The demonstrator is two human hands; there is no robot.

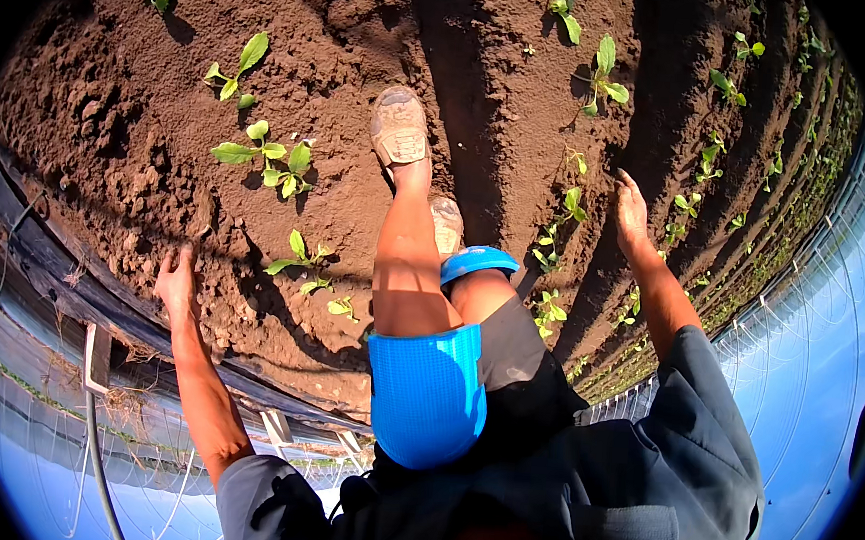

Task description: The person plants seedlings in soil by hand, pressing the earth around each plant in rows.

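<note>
My left hand (177, 282) is low over crumbly brown soil at the left, near the edge of the bed. Its visible fingers are apart and I see nothing in it. To its right, a leafy seedling (298, 254) grows in the soil. My right hand (630, 214) reaches over the furrow side at the right, fingers extended, with nothing visible in it; part of its palm side is hidden. Nearest to it are a small seedling (574, 205) on the left and another seedling (685, 205) on the right.
My soil-covered shoe (401, 128) stands between plant rows. I wear blue knee pads (428, 390). A dark furrow (473, 122) runs beside the shoe. Along the left lies a dark board edging (51, 236), with a metal hoop (96, 434) nearby. More seedling rows stretch right.
</note>
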